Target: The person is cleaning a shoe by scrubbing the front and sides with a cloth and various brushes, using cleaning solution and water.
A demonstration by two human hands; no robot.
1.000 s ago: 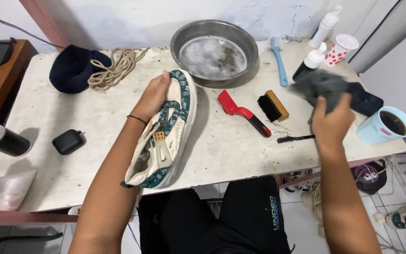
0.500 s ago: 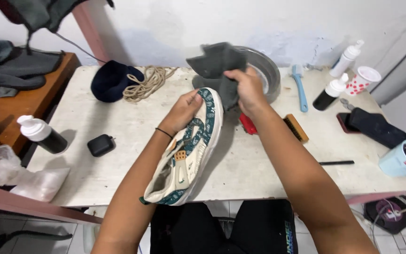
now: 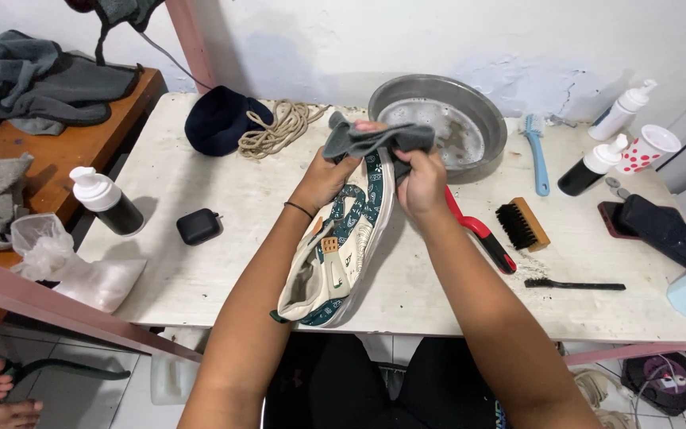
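Note:
A cream and teal patterned sneaker [image 3: 341,246] lies on its side on the white table [image 3: 200,262], toe pointing away from me. My left hand [image 3: 323,181] grips the sneaker near its toe and also touches a grey cloth [image 3: 375,139]. My right hand [image 3: 422,183] holds that cloth, which is stretched between both hands over the toe of the shoe. Just beyond the cloth stands a round metal basin [image 3: 470,119] with wet residue inside.
Right of the shoe lie a red-handled brush [image 3: 482,234], a wooden brush [image 3: 522,225], a thin black brush [image 3: 573,284] and a blue brush [image 3: 537,155]. Pump bottles [image 3: 109,202] [image 3: 593,167], a dotted cup [image 3: 649,148], rope [image 3: 283,127], a dark cap [image 3: 220,119] and a small black case [image 3: 198,226] share the table.
My right hand brought the grey cloth from the table's right side over to the shoe's toe and lowered it. Now both hands hold it there. The view shifted left.

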